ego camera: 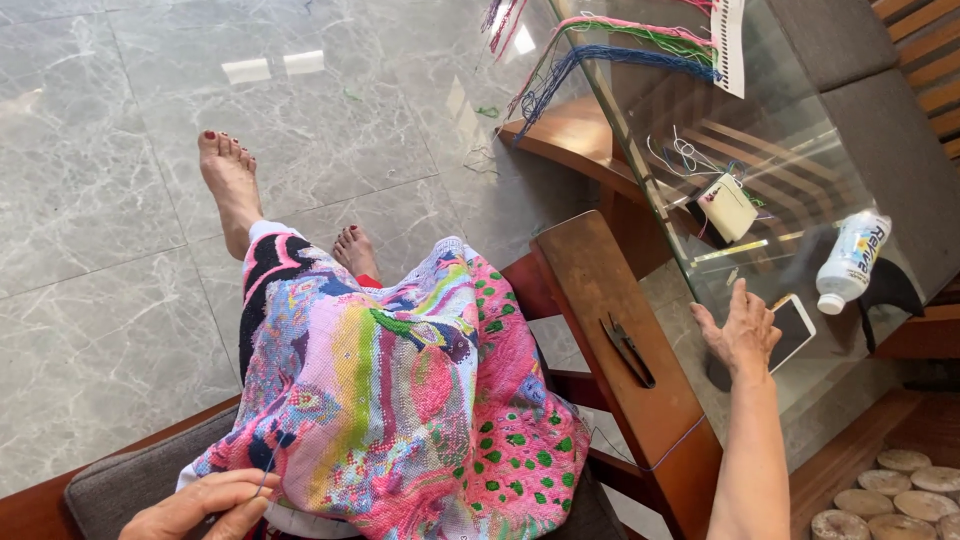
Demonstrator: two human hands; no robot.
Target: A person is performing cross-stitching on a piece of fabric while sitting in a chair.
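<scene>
- Your left hand (pixel 205 503) pinches a blue thread (pixel 270 462) at the near edge of the embroidered cloth (pixel 400 390) on your lap
- Your right hand (pixel 745 330) is open, fingers spread, holding nothing, resting on the glass table (pixel 800 170) to the right of the cloth
- The phone (pixel 795 328) lies just beyond that hand, touching its fingertips
- The black snips (pixel 628 350) lie on the wooden armrest (pixel 620 340) between cloth and right hand, long axis pointing away from you, nearer your right

Bright daylight, even and soft. Pale window glare patches on the polished marble floor (pixel 150 180), upper left. Glass tabletop (pixel 800 190) carries slatted reflections and streaks of sheen. Shadows faint, short. Focus sharp throughout; slight wide-angle stretch at edges; no motion blur on either hand
</scene>
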